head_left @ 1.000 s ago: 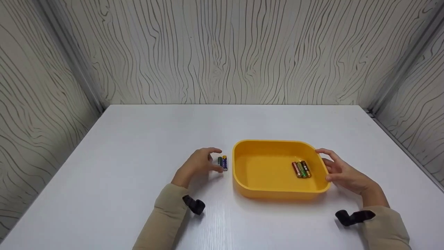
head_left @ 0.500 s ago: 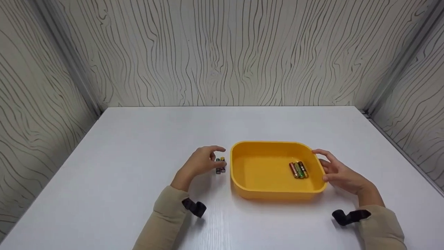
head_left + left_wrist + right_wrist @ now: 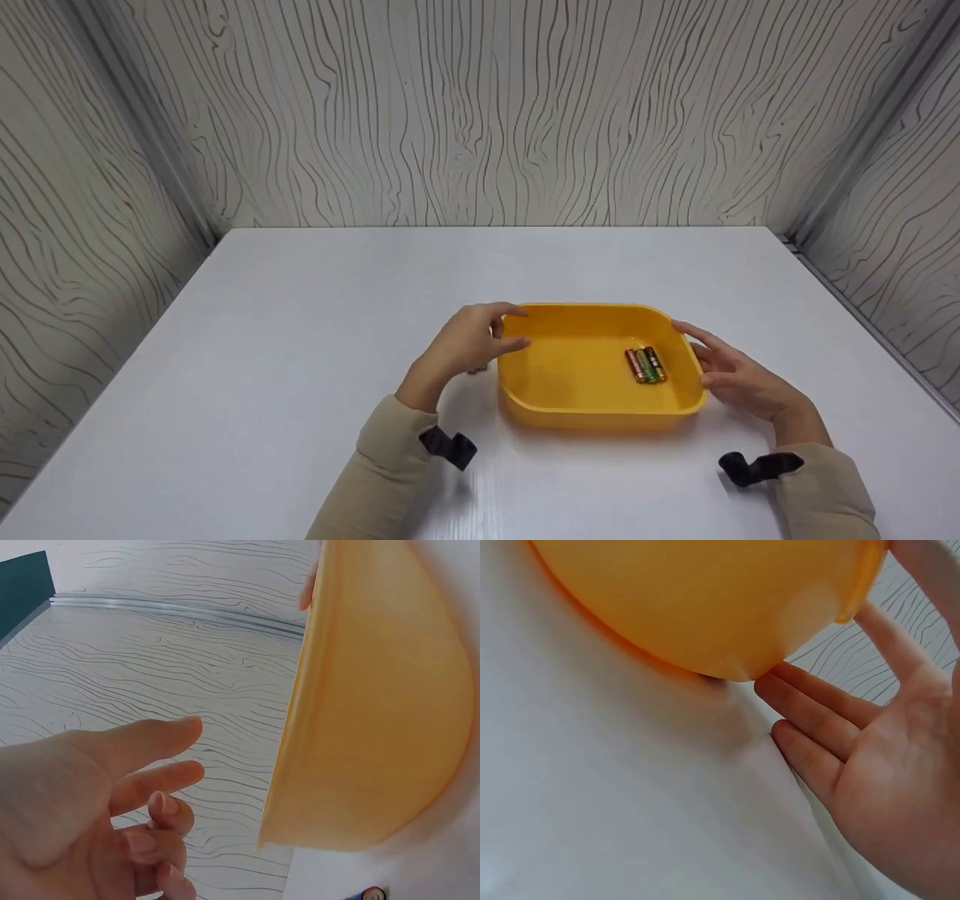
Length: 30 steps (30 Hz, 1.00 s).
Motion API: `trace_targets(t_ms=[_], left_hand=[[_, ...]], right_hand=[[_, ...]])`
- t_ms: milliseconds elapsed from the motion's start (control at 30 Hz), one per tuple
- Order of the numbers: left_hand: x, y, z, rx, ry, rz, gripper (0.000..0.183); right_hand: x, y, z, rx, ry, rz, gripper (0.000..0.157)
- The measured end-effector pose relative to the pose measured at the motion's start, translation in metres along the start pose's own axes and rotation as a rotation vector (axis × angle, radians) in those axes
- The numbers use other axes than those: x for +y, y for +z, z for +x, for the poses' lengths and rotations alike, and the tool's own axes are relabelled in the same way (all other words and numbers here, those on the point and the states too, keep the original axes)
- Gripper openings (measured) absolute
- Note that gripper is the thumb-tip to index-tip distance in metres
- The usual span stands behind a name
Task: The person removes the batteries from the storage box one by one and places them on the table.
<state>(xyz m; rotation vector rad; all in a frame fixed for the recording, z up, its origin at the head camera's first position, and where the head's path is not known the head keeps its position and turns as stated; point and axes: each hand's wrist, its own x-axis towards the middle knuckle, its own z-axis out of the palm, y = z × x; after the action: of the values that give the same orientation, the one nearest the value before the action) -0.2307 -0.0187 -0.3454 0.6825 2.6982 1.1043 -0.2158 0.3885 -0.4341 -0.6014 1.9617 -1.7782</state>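
My left hand [image 3: 469, 341] is raised by the left rim of a yellow plastic tub [image 3: 574, 367], thumb and forefinger apart over it. Nothing shows between those fingers in the left wrist view, where the other fingers bend loosely. Beneath this hand two batteries [image 3: 478, 368] lie on the table, mostly hidden; the end of a blue one [image 3: 369, 894] shows at the left wrist view's bottom edge. On the other side, my right hand [image 3: 746, 379] touches the tub's right rim and outer wall [image 3: 705, 607] with spread, fairly straight fingers. Three batteries [image 3: 646, 365] lie side by side inside the tub.
The tub stands on a white table [image 3: 300, 315]. A wood-grain patterned panel [image 3: 465, 112] rises behind the table's back edge, with similar panels at both sides. Each sleeved wrist wears a black camera mount [image 3: 450, 448].
My left hand has moved right and up from beside the two batteries to over the tub's left rim, leaving them on the table. My right hand stays at the tub's right side.
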Motion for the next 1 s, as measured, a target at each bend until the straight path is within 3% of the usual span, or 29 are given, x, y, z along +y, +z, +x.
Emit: trace_targets(t_ms=[200, 467, 767, 1000], left_hand=[[0.021, 0.011, 0.007, -0.023, 0.058, 0.021, 0.041], [0.038, 0.03, 0.02, -0.041, 0.086, 0.059, 0.039], [0.049, 0.057, 0.034, -0.093, 0.011, 0.047, 0.039], [0.057, 0.068, 0.041, -0.104, -0.017, 0.037, 0.038]], right_hand=[[-0.001, 0.0, -0.002, -0.023, -0.051, 0.028, 0.07], [0.001, -0.001, -0.003, -0.024, -0.045, 0.062, 0.07], [-0.001, -0.001, -0.002, -0.009, -0.019, 0.035, 0.07], [-0.001, 0.0, -0.001, 0.014, 0.012, 0.013, 0.071]])
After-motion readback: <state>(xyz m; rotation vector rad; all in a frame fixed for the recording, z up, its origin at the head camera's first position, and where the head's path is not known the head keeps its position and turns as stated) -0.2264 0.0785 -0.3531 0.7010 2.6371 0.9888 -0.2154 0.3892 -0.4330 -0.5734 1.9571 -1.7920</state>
